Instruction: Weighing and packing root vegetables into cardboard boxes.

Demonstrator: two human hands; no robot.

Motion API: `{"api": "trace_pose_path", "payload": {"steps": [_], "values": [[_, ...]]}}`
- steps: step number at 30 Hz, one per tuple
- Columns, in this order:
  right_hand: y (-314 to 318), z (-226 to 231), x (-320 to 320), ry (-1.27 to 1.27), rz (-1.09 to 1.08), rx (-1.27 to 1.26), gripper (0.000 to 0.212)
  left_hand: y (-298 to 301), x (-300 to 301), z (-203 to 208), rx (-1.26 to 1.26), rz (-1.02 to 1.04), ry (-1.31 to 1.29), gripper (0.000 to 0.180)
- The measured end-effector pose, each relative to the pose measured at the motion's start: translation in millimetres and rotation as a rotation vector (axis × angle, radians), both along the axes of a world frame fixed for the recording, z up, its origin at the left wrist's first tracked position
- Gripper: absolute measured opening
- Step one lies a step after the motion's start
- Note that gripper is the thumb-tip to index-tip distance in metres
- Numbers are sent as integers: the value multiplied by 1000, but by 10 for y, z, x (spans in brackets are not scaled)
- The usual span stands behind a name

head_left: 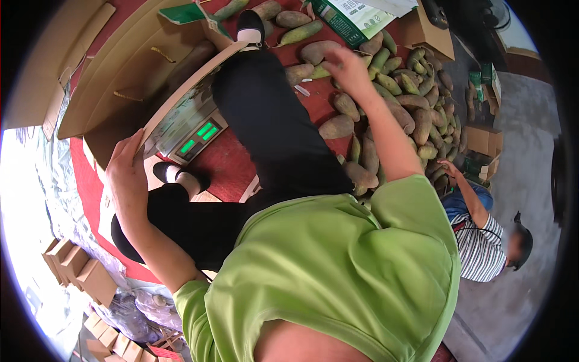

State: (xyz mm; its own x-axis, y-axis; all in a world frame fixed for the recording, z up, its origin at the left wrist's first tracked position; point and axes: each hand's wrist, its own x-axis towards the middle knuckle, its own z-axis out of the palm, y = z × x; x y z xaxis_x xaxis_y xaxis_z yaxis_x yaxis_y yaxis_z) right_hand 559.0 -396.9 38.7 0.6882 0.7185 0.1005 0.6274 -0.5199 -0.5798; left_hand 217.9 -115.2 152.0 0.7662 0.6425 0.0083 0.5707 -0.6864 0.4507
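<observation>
My left hand [128, 175] grips the near edge of an open cardboard box [105, 105], fingers at its rim. The box has rope handles, and its contents are mostly hidden by its wall. Against its right side stands a scale [202, 133] with a lit green display. My right hand [350, 69] is over the far part of a heap of green and reddish-brown radishes [416, 102]. Its slightly bent fingers are apart beside one brownish radish [318, 52]; whether they touch it I cannot tell.
Loose radishes [294, 19] lie on the red floor covering [232, 172] by my foot. Printed green-and-white packaging [350, 21] and an open carton [427, 36] stand beyond the heap. A person in a striped shirt [479, 253] reaches into its right side. Small cartons [96, 280] stand at lower left.
</observation>
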Motion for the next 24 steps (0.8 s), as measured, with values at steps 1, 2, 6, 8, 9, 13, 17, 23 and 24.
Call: {"api": "trace_pose_path", "payload": {"steps": [1, 2, 6, 8, 9, 13, 17, 23, 24], "values": [[-244, -284, -24, 38, -59, -104, 33, 28, -1, -29, 19, -22, 21, 30], [-477, -573, -70, 79, -116, -205, 33, 52, 0, -55, 41, -42, 43, 30], [-1127, -1355, -392, -68, 17, -587, 34, 73, 18, -46, 84, -46, 65, 28], [-1213, -1663, -606, -91, 78, -902, 34, 19, 45, -6, 75, -25, 67, 31], [-1222, -1731, -689, -92, 78, -894, 34, 8, 70, 12, 63, -6, 59, 34], [-1156, -1818, -879, -21, 177, -1046, 30, 54, 33, -56, 99, 5, 120, 29], [-1141, -2003, -918, -105, 273, -1047, 33, -15, 82, 37, 40, 55, 100, 42], [-1251, -2236, -883, -247, 358, -1158, 38, -23, 122, 35, 41, 98, 94, 41], [-1187, -2192, -866, -258, 391, -1195, 39, -15, 95, 21, 59, 108, 118, 41]]}}
